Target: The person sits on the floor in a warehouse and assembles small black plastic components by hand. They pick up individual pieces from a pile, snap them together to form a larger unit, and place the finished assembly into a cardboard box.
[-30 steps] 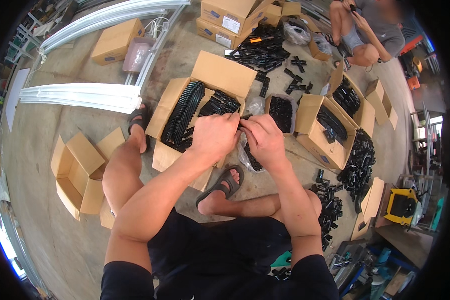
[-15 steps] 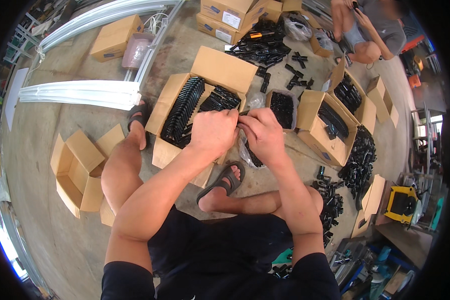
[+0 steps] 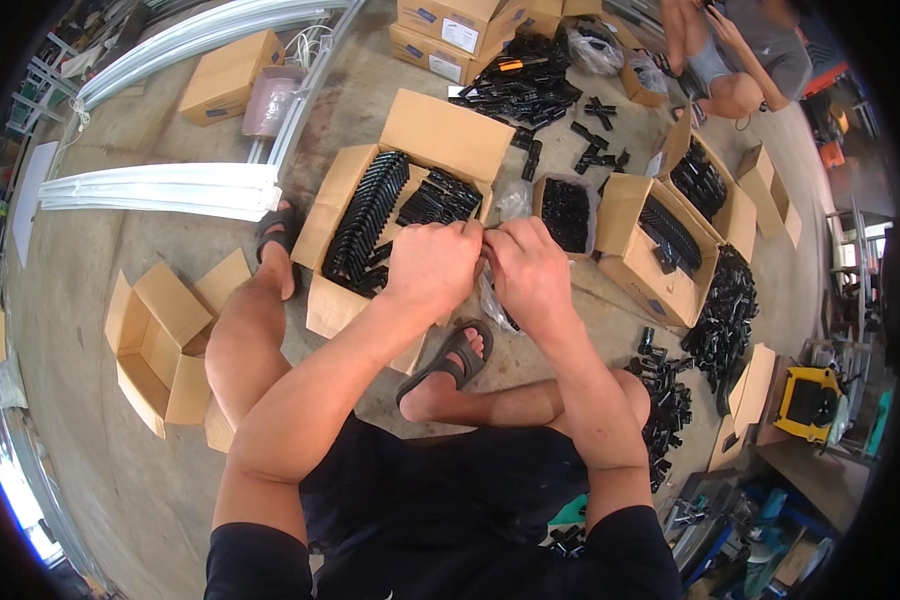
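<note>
My left hand (image 3: pixel 432 265) and my right hand (image 3: pixel 526 268) meet in front of me, fingers closed and tips nearly touching. Pinched between them is a small black part (image 3: pixel 486 231), mostly hidden by the fingers, so its shape cannot be made out. Just beyond the left hand stands an open carton (image 3: pixel 448 128) with black fittings (image 3: pixel 368 215) in neat rows. Past the right hand is a small lined box of tiny black pieces (image 3: pixel 566 212). Under the right hand a clear plastic bag (image 3: pixel 497 308) with dark contents partly shows.
Another open carton (image 3: pixel 625 225) of black fittings stands at right, beside loose heaps of fittings (image 3: pixel 720 310). An opened carton (image 3: pixel 150 350) lies at left, near white metal profiles (image 3: pixel 160 190). A seated person (image 3: pixel 740 60) is at the far right. My sandaled feet flank the middle carton.
Both hands stay together with only a slight shift of the fingers, and less of the black part shows between them. The view has moved slightly.
</note>
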Available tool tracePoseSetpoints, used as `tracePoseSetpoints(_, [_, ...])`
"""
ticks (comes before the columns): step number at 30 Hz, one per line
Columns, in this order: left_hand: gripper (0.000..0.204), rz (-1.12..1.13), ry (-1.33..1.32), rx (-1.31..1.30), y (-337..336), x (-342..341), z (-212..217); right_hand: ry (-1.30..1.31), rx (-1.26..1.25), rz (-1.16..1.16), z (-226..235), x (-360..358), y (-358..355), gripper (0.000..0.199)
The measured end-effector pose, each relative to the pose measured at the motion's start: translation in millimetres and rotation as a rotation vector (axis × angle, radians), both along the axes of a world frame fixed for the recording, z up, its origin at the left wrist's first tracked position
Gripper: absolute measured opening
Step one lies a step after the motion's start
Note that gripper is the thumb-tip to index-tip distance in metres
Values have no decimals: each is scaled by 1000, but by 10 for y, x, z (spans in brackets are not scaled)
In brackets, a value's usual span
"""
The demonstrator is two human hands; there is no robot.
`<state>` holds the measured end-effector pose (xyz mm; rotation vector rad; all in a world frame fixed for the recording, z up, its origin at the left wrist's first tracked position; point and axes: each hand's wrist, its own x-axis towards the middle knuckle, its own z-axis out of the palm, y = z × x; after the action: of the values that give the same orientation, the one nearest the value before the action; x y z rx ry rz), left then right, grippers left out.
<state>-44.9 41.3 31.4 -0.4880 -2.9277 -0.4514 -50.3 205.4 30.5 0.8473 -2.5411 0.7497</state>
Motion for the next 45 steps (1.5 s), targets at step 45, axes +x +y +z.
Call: tracePoseSetpoints(45, [21,188,-479,1751,-17,-112,137,-857,657,-73,-2279,-322,978,28])
